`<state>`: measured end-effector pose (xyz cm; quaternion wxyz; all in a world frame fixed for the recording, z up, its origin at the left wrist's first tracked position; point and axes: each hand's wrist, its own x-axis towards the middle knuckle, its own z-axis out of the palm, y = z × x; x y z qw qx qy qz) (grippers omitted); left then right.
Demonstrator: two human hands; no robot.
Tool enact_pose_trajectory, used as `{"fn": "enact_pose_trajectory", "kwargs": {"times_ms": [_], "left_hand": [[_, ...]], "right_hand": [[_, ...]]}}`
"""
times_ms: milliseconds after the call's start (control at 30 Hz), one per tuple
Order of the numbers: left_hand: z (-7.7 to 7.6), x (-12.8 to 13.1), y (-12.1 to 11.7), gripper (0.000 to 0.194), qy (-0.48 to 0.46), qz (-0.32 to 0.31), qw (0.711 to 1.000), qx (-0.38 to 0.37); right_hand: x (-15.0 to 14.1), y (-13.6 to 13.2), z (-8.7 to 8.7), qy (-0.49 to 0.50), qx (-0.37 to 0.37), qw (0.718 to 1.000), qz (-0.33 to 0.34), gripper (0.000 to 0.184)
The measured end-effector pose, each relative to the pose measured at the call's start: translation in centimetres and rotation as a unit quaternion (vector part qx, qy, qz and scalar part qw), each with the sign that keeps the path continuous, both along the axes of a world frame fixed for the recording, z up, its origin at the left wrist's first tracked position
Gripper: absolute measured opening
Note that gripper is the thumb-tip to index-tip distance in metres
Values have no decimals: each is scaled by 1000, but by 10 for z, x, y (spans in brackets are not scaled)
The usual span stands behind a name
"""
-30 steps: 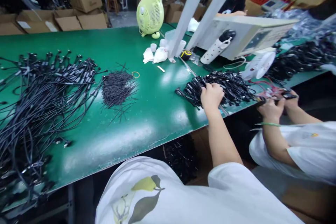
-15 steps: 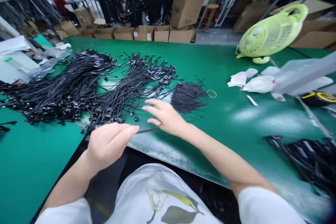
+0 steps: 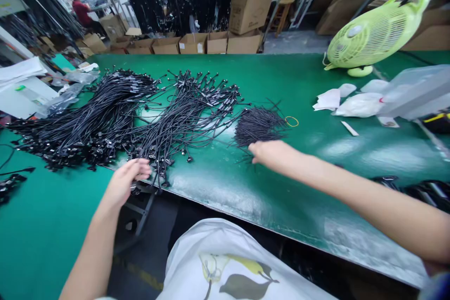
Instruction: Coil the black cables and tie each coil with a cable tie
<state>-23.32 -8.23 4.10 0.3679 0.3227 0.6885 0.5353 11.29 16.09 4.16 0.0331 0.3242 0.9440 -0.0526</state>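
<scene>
My left hand (image 3: 131, 179) is at the table's near edge, fingers curled among the connector ends of the middle heap of black cables (image 3: 176, 115). It seems to have a cable end between the fingers, though the grip is partly hidden. My right hand (image 3: 266, 151) reaches across to the near side of a pile of thin black twist ties (image 3: 258, 126). Its fingertips are pinched together at that pile; whatever is between them is too small to make out. To the left lies a larger heap of black cables (image 3: 94, 108) with connectors on both ends.
A yellow rubber band (image 3: 291, 121) lies beside the ties. Further right are a green fan (image 3: 376, 33), white scraps (image 3: 328, 100), a clear plastic bag (image 3: 415, 89) and more black cables (image 3: 427, 192). Cardboard boxes (image 3: 193, 44) line the far edge. A person in red (image 3: 81, 11) sits far back.
My hands have moved apart. The left went left and down to the cable ends; the right went right to the ties. The dark cable stretched between them is gone from there.
</scene>
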Motion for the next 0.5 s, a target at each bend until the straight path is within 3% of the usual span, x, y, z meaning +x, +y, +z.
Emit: {"fn": "enact_pose_trajectory", "kwargs": {"times_ms": [67, 133, 200, 267, 367, 500], "left_hand": [[-4, 51, 34, 32, 110, -99, 989, 9], [-9, 99, 58, 32, 153, -225, 961, 41], [-16, 133, 70, 34, 89, -334, 938, 29], [-20, 148, 73, 33, -41, -385, 922, 6], [-17, 138, 75, 28, -247, -362, 899, -4], [3, 107, 80, 26, -396, -173, 900, 65]], "right_hand": [[-4, -45, -1, 27, -81, 988, 127, 15], [-7, -68, 12, 76, -76, 979, 174, 16], [-3, -65, 29, 110, -1, 986, 127, 19], [12, -43, 35, 115, 74, 990, 36, 25], [50, -10, 17, 130, 65, 988, -51, 31], [88, -6, -29, 231, -73, 970, -38, 31]]}}
